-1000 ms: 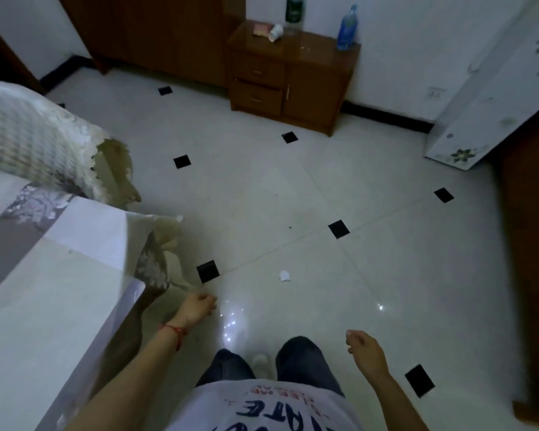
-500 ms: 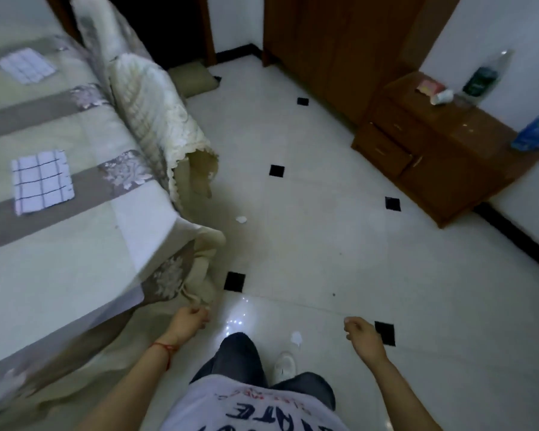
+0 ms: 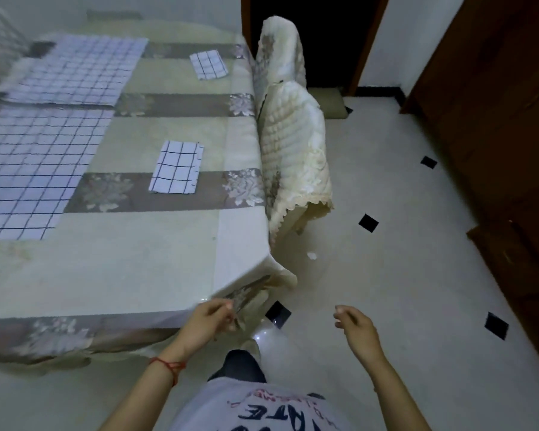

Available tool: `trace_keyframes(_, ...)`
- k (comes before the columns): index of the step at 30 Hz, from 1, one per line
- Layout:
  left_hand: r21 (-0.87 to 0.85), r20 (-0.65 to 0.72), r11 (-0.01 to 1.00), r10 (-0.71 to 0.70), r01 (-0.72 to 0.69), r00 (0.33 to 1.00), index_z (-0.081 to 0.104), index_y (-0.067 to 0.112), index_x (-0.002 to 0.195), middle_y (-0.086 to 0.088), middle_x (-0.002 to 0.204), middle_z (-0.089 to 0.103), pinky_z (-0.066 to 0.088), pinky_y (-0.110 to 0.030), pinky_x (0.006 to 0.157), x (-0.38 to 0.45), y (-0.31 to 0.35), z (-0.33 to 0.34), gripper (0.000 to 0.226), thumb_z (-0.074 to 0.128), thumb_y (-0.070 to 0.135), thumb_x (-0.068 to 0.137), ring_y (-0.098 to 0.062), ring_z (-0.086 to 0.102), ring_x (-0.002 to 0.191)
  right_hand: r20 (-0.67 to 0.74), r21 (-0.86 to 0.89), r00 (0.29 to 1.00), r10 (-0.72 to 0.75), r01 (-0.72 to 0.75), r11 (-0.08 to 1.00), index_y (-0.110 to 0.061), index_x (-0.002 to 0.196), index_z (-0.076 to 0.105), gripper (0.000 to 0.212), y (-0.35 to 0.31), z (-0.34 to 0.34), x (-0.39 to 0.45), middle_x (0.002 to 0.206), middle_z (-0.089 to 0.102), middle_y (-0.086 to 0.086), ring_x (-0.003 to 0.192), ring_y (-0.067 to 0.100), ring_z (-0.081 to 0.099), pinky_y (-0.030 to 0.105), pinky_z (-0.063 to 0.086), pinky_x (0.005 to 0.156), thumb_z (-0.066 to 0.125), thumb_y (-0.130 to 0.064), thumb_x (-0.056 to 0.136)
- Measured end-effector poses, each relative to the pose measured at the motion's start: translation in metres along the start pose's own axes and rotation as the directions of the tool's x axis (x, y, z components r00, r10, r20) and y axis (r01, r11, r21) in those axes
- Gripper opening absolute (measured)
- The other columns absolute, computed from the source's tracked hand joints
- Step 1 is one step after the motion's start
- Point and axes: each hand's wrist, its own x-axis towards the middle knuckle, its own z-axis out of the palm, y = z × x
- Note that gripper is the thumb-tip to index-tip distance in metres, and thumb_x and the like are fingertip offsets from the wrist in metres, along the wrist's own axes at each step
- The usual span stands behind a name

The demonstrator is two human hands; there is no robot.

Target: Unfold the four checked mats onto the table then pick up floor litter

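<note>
The table (image 3: 131, 269) has a pale cloth with brown flowery bands on it, and four checked mats lie on top. Two big mats are spread out flat on the far left side: the near big mat (image 3: 35, 172) and the far big mat (image 3: 81, 70), one just behind the other. Two small mats are folded up: the near folded mat (image 3: 176, 167) lies partly on a brown band, and the far folded mat (image 3: 208, 64) lies near the table's far edge. Two chairs with puffy cream covers are pushed in at the right side of the table, the near chair (image 3: 296, 157) and the far chair (image 3: 280, 48). A small white scrap of litter (image 3: 311, 255) lies on the floor (image 3: 386, 269), close to the near chair and just past the table corner. No box or bin shows. The left hand (image 3: 207, 321) is by the table corner with its fingers curled in loosely; it is right at the hanging cloth, but I cannot tell if it pinches it. A red string (image 3: 168, 365) is tied around that wrist. The right hand (image 3: 357, 326) hangs over the floor, half curled, holding nothing. Both arms reach forward and down from the body.
</note>
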Motion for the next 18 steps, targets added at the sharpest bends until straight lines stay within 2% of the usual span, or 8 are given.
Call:
trace_keyframes(2,-0.075,0.014,0.997,0.018,-0.017,1.000,0.064,0.018,0.088,0.000,0.067,0.071,0.050,-0.021,0.051,0.005,0.022,-0.011,0.018,0.048,0.014,0.093,-0.014,0.066,0.052,0.055,-0.018,0.996,-0.075,0.076,0.997,-0.030,0.087,0.060,0.015,-0.034,0.014,0.010,0.098,0.066,0.007,0.096,0.025,0.062,0.036,0.047,0.088,0.050,-0.021,0.093)
trace_keyframes(4,-0.106,-0.001,0.993,0.058,-0.057,0.998,0.065,0.017,0.092,-0.003,0.071,0.072,0.050,-0.019,0.049,0.013,0.041,-0.027,0.017,0.048,0.015,0.093,-0.014,0.065,0.054,0.100,-0.015,0.983,-0.152,0.154,0.988,-0.037,0.087,0.059,0.019,-0.070,0.028,0.018,0.094,0.067,-0.001,0.095,0.021,0.064,0.036,0.048,0.090,0.050,-0.021,0.092)
trace_keyframes(7,-0.088,-0.124,0.987,0.121,-0.132,0.985,0.065,0.020,0.089,-0.002,0.076,0.070,0.049,-0.013,0.052,0.031,0.066,-0.054,0.019,0.048,0.013,0.093,-0.011,0.064,0.059,0.188,0.015,0.948,-0.258,0.260,0.966,-0.036,0.092,0.062,0.020,-0.127,0.051,0.028,0.094,0.069,-0.007,0.089,0.009,0.065,0.022,0.051,0.084,0.050,-0.019,0.092)
trace_keyframes(9,-0.067,-0.217,0.985,0.143,-0.161,0.966,0.064,0.021,0.087,-0.004,0.080,0.069,0.048,-0.010,0.053,0.045,0.078,-0.072,0.020,0.047,0.011,0.092,-0.016,0.064,0.067,0.250,0.042,0.921,-0.298,0.297,0.954,-0.030,0.093,0.063,0.020,-0.160,0.067,0.038,0.091,0.068,-0.006,0.080,0.001,0.064,0.011,0.049,0.076,0.050,-0.014,0.092)
trace_keyframes(11,-0.069,-0.290,0.982,0.151,-0.179,0.945,0.064,0.020,0.089,-0.004,0.082,0.069,0.048,-0.010,0.055,0.059,0.086,-0.088,0.019,0.047,0.011,0.092,-0.019,0.064,0.072,0.310,0.044,0.892,-0.328,0.331,0.943,-0.024,0.093,0.062,0.018,-0.190,0.083,0.051,0.088,0.067,-0.004,0.071,-0.005,0.062,0.006,0.047,0.070,0.050,-0.011,0.092)
trace_keyframes(13,-0.083,-0.356,0.982,0.132,-0.172,0.925,0.064,0.020,0.089,-0.002,0.084,0.069,0.048,-0.016,0.060,0.074,0.091,-0.102,0.018,0.048,0.012,0.091,-0.018,0.064,0.075,0.363,0.018,0.863,-0.352,0.371,0.928,-0.026,0.092,0.061,0.017,-0.216,0.099,0.071,0.088,0.066,-0.003,0.072,-0.005,0.062,0.010,0.047,0.072,0.051,-0.012,0.092)
trace_keyframes(16,-0.080,-0.459,0.986,0.096,-0.149,0.883,0.065,0.019,0.091,-0.002,0.087,0.068,0.047,-0.025,0.071,0.102,0.097,-0.118,0.015,0.052,0.013,0.090,-0.018,0.062,0.081,0.437,-0.050,0.812,-0.387,0.451,0.891,-0.033,0.087,0.060,0.019,-0.250,0.126,0.111,0.086,0.065,-0.005,0.088,0.019,0.065,0.032,0.050,0.083,0.052,-0.017,0.092)
trace_keyframes(18,-0.025,-0.540,0.994,0.079,-0.110,0.838,0.067,0.016,0.099,-0.002,0.094,0.067,0.044,-0.026,0.080,0.122,0.104,-0.129,0.017,0.054,0.017,0.089,-0.016,0.060,0.088,0.462,-0.077,0.792,-0.400,0.485,0.871,-0.030,0.089,0.062,0.016,-0.276,0.145,0.138,0.081,0.065,-0.005,0.080,0.022,0.065,0.035,0.052,0.075,0.051,-0.019,0.092)
